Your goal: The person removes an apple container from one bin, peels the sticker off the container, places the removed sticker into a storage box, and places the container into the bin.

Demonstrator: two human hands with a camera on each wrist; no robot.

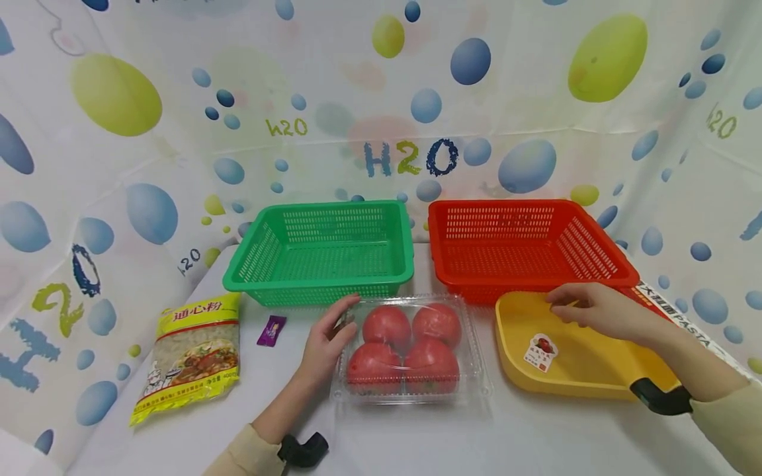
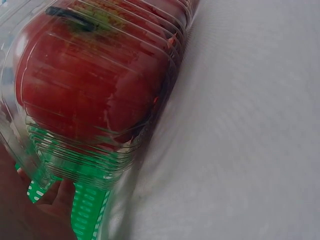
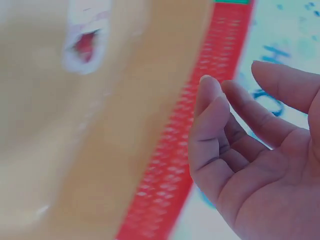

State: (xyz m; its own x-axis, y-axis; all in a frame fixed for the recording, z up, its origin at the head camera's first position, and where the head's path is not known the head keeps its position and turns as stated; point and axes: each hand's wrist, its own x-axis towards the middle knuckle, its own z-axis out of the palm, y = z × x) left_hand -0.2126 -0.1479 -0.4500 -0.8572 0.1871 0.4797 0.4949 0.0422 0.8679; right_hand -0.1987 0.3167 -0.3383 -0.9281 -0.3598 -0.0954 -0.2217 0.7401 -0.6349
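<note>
In the middle of the table sits a clear plastic box (image 1: 404,400), its lid down over several big red fruits (image 1: 432,363) that look like apples. At the box's left side is my left hand (image 1: 324,344), fingers fairly straight near the rear corner. Its fingertips (image 2: 64,192) touch or nearly touch the clear rim in the left wrist view. My right hand (image 1: 586,311) hovers over a yellow plastic basin (image 1: 571,354) with a sticker (image 1: 540,352). That hand's fingers (image 3: 210,122) are loosely bent and hold nothing.
Behind stand a green basket (image 1: 327,291) and a red basket (image 1: 530,281), side by side. A yellow pasta bag (image 1: 193,350) and a small purple packet (image 1: 272,330) lie on the left. Another pasta pack (image 1: 684,320) shows behind the basin. A patterned curtain (image 1: 333,119) encloses the table.
</note>
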